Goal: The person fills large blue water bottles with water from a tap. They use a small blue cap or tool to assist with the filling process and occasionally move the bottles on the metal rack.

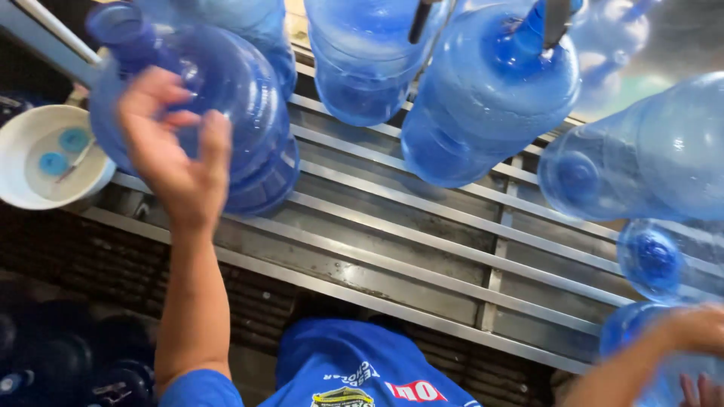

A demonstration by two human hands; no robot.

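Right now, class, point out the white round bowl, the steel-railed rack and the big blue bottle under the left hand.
White round bowl (16, 143), head view, rim.
Steel-railed rack (392, 226), head view, rail.
Big blue bottle (249, 113), head view, side wall.
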